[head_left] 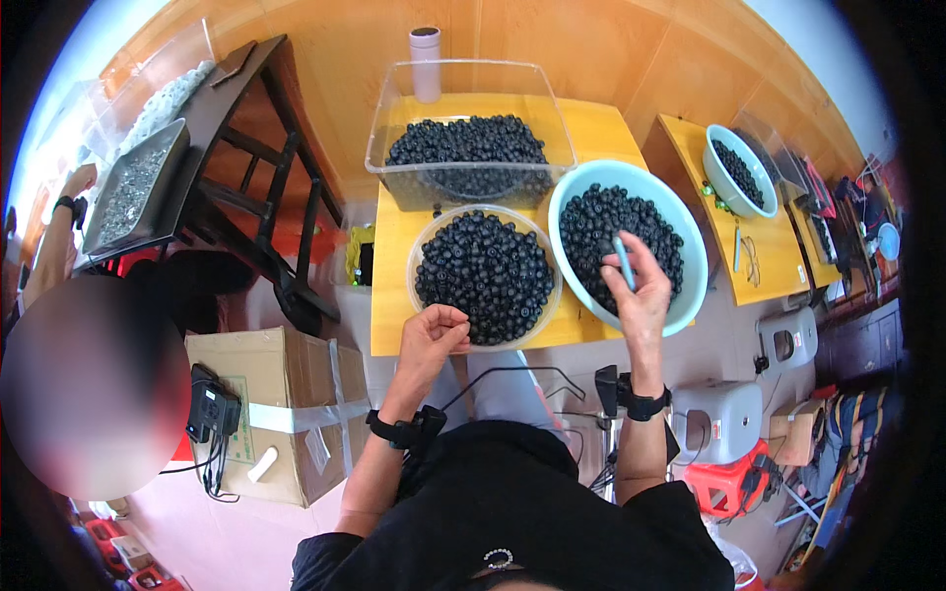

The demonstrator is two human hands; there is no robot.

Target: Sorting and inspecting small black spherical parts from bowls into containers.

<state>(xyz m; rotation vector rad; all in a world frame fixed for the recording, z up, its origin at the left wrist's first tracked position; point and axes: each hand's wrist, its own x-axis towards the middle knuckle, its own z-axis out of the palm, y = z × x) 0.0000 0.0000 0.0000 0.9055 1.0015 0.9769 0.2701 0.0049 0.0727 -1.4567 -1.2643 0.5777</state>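
Note:
My right hand is closed around a slim light-blue pen-like tool, held over the pale blue basin of dark round beads. The tool's tip is hard to make out. Closer to me and to the left, my left hand has its fingertips pinched together at the near rim of a round clear tub. Anything between those fingertips is too small to see. That tub is heaped with the same dark beads, some showing a small hole.
Behind the tub stands a clear rectangular bin of dark beads, with a pink flask beyond it. A second yellow table at right bears another basin. A cardboard box and another person's arm are at left.

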